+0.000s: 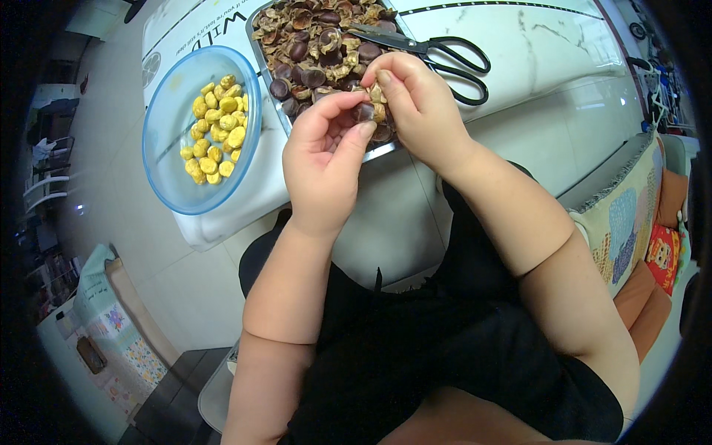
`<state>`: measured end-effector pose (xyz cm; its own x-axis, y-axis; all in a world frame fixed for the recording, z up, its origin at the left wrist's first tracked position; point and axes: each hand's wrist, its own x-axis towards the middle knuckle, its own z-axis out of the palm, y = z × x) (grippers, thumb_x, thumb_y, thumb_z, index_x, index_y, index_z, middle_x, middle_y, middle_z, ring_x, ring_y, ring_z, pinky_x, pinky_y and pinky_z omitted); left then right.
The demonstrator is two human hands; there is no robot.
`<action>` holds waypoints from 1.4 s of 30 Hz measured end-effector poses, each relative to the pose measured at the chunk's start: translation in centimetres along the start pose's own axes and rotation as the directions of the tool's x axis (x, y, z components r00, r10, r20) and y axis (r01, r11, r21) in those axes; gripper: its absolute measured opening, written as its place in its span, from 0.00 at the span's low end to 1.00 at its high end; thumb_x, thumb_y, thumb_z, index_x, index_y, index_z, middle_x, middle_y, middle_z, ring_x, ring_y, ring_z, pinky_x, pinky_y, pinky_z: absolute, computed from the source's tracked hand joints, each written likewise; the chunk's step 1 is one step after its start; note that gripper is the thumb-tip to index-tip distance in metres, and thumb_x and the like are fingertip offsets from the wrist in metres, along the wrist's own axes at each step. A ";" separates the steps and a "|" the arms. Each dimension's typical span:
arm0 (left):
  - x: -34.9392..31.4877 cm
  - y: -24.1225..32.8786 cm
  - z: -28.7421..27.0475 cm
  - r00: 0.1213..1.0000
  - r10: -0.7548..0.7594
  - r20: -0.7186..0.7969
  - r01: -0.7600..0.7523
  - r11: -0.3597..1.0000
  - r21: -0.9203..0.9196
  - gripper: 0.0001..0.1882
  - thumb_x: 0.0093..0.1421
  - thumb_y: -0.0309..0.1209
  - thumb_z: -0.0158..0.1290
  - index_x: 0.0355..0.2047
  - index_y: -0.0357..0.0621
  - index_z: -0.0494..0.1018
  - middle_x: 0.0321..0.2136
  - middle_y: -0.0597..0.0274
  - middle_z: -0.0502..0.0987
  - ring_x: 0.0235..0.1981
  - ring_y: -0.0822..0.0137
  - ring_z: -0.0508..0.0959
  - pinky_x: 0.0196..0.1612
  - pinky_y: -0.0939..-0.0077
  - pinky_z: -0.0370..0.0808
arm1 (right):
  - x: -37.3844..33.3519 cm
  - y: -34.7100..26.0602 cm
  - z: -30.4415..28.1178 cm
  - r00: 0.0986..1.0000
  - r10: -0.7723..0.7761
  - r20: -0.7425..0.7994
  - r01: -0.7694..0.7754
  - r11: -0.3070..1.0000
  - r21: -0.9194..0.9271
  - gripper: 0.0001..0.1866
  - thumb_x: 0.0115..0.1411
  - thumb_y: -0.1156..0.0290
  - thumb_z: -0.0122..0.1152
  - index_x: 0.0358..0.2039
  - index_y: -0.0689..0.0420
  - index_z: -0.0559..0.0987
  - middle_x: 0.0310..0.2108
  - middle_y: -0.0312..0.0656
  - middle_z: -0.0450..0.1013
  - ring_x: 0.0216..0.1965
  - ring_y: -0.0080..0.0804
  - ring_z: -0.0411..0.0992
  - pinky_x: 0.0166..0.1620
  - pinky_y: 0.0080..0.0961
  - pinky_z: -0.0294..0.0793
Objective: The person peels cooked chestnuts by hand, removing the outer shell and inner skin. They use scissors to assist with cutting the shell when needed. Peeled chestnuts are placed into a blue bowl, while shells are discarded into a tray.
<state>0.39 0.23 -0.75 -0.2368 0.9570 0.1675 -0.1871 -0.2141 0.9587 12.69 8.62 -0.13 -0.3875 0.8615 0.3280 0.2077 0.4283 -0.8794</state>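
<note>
My left hand holds a chestnut with dark brown shell on it, between thumb and bent fingers. My right hand pinches at the chestnut's far side, where shell or skin is partly off and a paler part shows. Both hands are over the near edge of a metal tray, which is heaped with brown shells, papery skins and some whole-looking dark chestnuts. Black-handled scissors lie across the tray's right side, blades on the shells. To the left, a clear blue-rimmed bowl holds several peeled yellow chestnuts.
Bowl and tray stand on a white marble-patterned table, whose near edge runs just before my knees. A sofa with a patterned cover and cushions is at the right. Dark furniture stands at the lower left on the tiled floor.
</note>
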 end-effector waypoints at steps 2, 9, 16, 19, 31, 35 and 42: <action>0.1 -0.2 0.0 1.000 -0.010 -0.018 0.009 0.997 -0.071 0.15 0.60 0.18 0.51 0.49 0.34 0.69 0.44 0.59 0.74 0.42 0.73 0.75 0.45 0.81 0.73 | 0.0 0.3 0.0 0.999 -0.015 0.043 0.013 0.999 0.045 0.09 0.61 0.73 0.47 0.32 0.61 0.76 0.29 0.48 0.74 0.33 0.43 0.73 0.38 0.32 0.72; 1.0 0.3 -1.1 0.980 -0.185 -0.068 0.171 0.969 -0.177 0.13 0.65 0.27 0.48 0.49 0.36 0.68 0.36 0.61 0.76 0.32 0.75 0.76 0.34 0.85 0.73 | 0.1 1.2 -0.2 0.982 -0.146 0.120 0.141 0.989 0.049 0.09 0.58 0.71 0.57 0.38 0.59 0.79 0.32 0.43 0.74 0.33 0.33 0.73 0.38 0.28 0.72; 1.0 0.2 -1.5 0.963 -0.267 -0.035 0.245 0.922 -0.299 0.12 0.63 0.26 0.51 0.45 0.35 0.68 0.34 0.59 0.77 0.30 0.74 0.77 0.32 0.85 0.74 | 0.1 0.7 -0.5 0.961 0.006 0.277 -0.096 0.945 0.312 0.14 0.56 0.72 0.62 0.43 0.59 0.79 0.28 0.36 0.75 0.29 0.19 0.72 0.34 0.18 0.72; 1.0 0.4 -1.6 0.959 -0.282 -0.034 0.266 0.932 -0.248 0.14 0.60 0.23 0.54 0.45 0.33 0.67 0.35 0.57 0.77 0.32 0.73 0.78 0.34 0.84 0.76 | 0.1 0.8 -0.7 0.952 0.039 0.304 -0.122 0.958 0.259 0.14 0.56 0.72 0.63 0.43 0.59 0.79 0.28 0.35 0.76 0.29 0.19 0.72 0.34 0.18 0.72; 0.9 0.8 -1.3 0.978 -0.201 -0.048 0.196 0.976 -0.095 0.14 0.57 0.19 0.56 0.42 0.33 0.65 0.35 0.54 0.77 0.34 0.72 0.79 0.39 0.82 0.78 | 0.1 1.4 -0.3 0.943 -0.244 0.226 0.260 0.965 -0.043 0.13 0.58 0.67 0.57 0.42 0.56 0.80 0.33 0.44 0.76 0.37 0.41 0.73 0.43 0.33 0.72; 0.9 0.8 -1.6 0.983 -0.177 -0.047 0.174 0.983 -0.060 0.13 0.57 0.19 0.56 0.40 0.34 0.65 0.35 0.55 0.77 0.34 0.73 0.79 0.39 0.83 0.77 | -0.1 1.0 -0.2 0.931 -0.279 0.235 0.308 0.946 -0.100 0.11 0.59 0.68 0.54 0.40 0.57 0.79 0.33 0.45 0.75 0.38 0.43 0.73 0.44 0.34 0.72; 0.9 0.8 -1.7 0.989 -0.137 -0.057 0.136 0.990 -0.019 0.15 0.55 0.17 0.57 0.40 0.34 0.65 0.36 0.56 0.76 0.35 0.74 0.78 0.38 0.84 0.76 | 0.0 1.2 -0.2 0.931 -0.244 0.271 0.272 0.960 -0.071 0.10 0.60 0.69 0.53 0.39 0.57 0.79 0.33 0.45 0.75 0.38 0.45 0.72 0.43 0.35 0.72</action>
<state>-1.64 0.61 -0.25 -0.2628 0.9646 0.0210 -0.2359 -0.0853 0.9680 13.14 9.22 -1.10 -0.6550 0.6239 0.4263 0.1578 0.6646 -0.7303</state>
